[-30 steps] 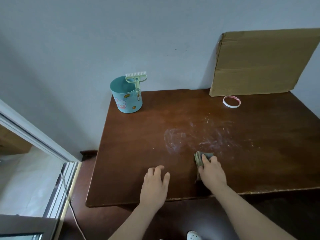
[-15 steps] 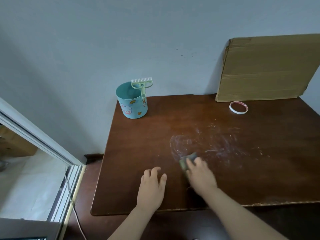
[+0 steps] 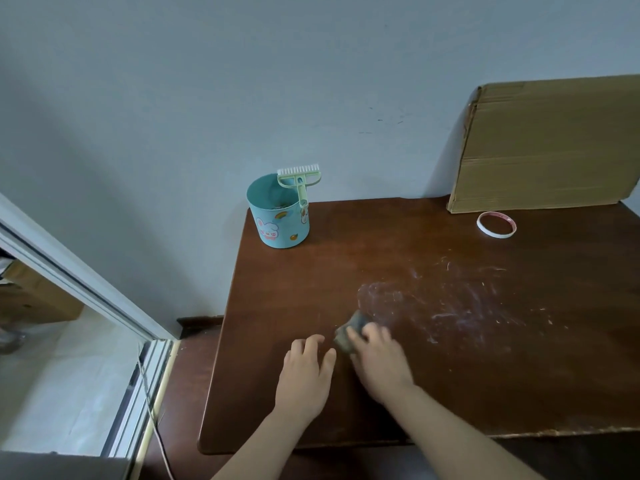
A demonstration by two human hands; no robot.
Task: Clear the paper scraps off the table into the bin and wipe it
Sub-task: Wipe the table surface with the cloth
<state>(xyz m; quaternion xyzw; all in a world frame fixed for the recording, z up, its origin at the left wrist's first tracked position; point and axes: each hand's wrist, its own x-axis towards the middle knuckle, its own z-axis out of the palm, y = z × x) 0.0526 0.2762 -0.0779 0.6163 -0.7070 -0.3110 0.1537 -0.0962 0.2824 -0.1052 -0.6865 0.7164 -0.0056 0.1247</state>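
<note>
Right hand (image 3: 378, 365) sits blurred on grey cloth (image 3: 349, 330), gripping or just pressing unclear; left hand (image 3: 304, 375) flat, fingers loose, just left of it.

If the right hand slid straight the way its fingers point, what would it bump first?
Probably the blue bin, though the aim is rough; only tabletop lies between.

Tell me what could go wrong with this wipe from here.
1. The cloth under the right hand is a small wad, while the white smears spread far to its right; it may just spread them about.
2. A long stroke toward the back could knock the white ring lying loose near the cardboard.
3. The left hand rests flat on the table close beside the cloth and could get bumped.
</note>
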